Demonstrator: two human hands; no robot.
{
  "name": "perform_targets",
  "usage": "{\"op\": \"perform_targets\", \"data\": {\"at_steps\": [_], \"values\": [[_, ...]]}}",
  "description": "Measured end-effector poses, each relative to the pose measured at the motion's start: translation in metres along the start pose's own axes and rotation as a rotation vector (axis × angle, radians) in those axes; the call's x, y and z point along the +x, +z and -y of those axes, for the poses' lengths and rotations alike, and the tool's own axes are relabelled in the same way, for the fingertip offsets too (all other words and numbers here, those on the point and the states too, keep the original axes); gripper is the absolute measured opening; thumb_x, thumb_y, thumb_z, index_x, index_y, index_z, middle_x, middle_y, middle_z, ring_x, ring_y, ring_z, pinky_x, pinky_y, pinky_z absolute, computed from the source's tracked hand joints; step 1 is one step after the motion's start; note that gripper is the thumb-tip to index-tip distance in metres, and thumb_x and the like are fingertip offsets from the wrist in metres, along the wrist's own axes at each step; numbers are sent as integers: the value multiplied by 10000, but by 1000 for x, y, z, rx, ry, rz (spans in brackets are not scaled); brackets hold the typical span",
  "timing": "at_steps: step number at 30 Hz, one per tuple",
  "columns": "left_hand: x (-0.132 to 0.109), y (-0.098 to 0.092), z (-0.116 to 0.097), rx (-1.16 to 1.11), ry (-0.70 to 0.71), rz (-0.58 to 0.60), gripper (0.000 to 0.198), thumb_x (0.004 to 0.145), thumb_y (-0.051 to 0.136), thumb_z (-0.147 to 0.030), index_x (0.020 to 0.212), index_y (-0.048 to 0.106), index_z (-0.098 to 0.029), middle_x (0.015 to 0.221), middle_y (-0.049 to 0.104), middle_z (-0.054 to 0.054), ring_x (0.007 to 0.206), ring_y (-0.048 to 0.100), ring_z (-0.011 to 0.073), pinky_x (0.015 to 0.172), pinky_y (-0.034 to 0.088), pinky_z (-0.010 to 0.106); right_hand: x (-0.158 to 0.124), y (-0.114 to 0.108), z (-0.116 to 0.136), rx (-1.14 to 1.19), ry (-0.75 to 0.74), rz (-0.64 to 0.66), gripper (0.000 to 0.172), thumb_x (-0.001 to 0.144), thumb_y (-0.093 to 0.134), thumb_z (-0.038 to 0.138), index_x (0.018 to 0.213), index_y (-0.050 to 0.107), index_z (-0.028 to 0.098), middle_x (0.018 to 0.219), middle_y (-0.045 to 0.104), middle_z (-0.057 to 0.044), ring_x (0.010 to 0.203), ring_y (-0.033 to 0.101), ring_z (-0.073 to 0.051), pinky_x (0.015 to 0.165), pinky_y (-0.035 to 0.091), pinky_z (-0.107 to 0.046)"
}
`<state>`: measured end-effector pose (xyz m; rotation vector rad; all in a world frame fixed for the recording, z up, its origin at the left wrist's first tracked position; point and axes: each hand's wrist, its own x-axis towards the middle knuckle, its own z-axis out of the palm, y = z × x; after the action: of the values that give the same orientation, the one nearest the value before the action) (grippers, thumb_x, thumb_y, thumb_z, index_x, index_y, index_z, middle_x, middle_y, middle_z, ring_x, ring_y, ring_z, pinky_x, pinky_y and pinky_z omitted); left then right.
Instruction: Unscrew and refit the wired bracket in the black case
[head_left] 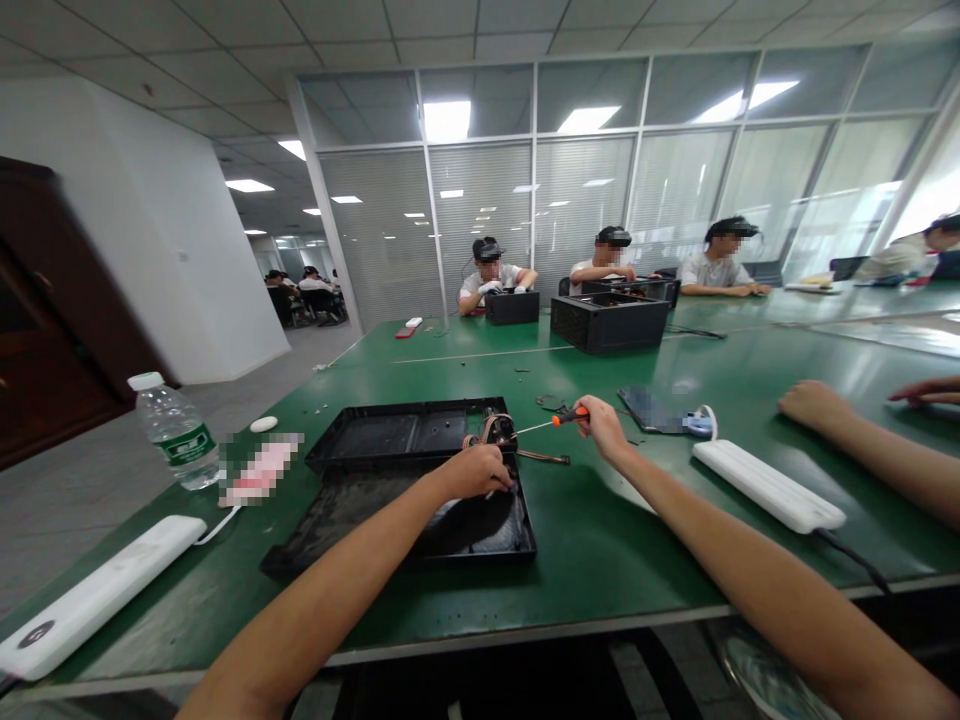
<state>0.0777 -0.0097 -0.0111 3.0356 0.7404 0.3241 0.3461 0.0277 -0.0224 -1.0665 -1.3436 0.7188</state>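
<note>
A black case [405, 430] lies flat on the green table in front of me, with a ridge across its middle. At its right end sits a small part with bundled wires [496, 430], and a flat cable [547, 457] runs out to the right. My right hand [602, 425] is closed round the orange and black handle of a screwdriver [559, 419], whose shaft points left at the wired part. My left hand [474, 472] rests over the case's right side, fingers curled together just below that part; whatever they pinch is hidden.
To the left stand a water bottle [176, 435], a phone [262, 470] and a white power strip [105, 595]. On the right are another phone [656, 410], a second white strip [769, 485] and a neighbour's arm [862, 430]. Across the table, co-workers handle black computer cases [611, 325].
</note>
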Motion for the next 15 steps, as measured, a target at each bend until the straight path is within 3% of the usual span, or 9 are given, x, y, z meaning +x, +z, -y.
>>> {"op": "perform_targets", "data": {"at_steps": [5, 10, 12, 15], "values": [[-5, 1, 1, 102, 48, 18, 151, 811, 574, -293, 901, 686, -246, 780, 592, 33, 791, 536, 151, 739, 384, 247, -8, 20, 12, 243, 37, 116, 244, 798, 363, 389, 772, 492, 183, 462, 307, 69, 394, 333, -92, 404, 336, -220], [-8, -16, 0, 140, 65, -96, 251, 900, 395, -226, 992, 628, -211, 978, 608, 57, 885, 508, 164, 839, 370, 277, -15, 25, 31, 369, 127, 333, 310, 783, 413, 423, 974, 466, 185, 749, 505, -13, 579, 498, -111, 464, 380, -219], [-14, -27, 8, 188, 7, -132, 259, 901, 373, -202, 1004, 610, -188, 1067, 583, 70, 929, 499, 176, 878, 354, 295, -22, 26, 41, 331, 96, 498, 255, 754, 447, 365, 943, 449, 193, 844, 515, -26, 584, 504, -104, 474, 386, -225], [-33, -39, 34, 240, -197, -102, 241, 866, 463, -298, 1020, 599, -172, 1090, 565, 93, 957, 507, 205, 861, 369, 306, -46, 32, 59, 73, -63, 719, 119, 741, 435, 279, 820, 432, 190, 794, 510, -5, 505, 447, -86, 472, 366, -231]]}}
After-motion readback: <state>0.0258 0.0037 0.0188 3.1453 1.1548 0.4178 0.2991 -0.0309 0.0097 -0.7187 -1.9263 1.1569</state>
